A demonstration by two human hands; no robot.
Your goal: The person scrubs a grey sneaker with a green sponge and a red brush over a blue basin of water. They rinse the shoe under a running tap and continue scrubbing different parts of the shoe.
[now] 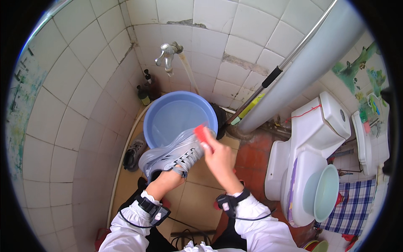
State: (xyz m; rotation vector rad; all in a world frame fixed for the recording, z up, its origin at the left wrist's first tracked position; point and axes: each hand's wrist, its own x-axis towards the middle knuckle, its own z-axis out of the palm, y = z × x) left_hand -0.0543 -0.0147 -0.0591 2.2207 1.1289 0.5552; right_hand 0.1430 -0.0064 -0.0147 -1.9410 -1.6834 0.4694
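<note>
A grey lace-up sneaker (185,154) is held on its side at the near rim of a blue plastic basin (148,121). My left hand (170,182) reaches into the shoe's opening and holds it; the fingers are hidden inside. In my right hand (218,157) is a red brush (201,133), blurred, at the toe end of the sneaker. Its bristles cannot be made out clearly. Pale, cloudy water (179,116) stands in the basin. A second sneaker (134,152) lies on the floor left of the basin.
A metal tap (167,58) juts from the tiled wall above the basin. Two pump bottles (148,89) stand in the corner. To the right are a thick grey pipe (302,66), a long-handled pole (272,77) and a white toilet (305,163) with a pale green basin (326,193) on it.
</note>
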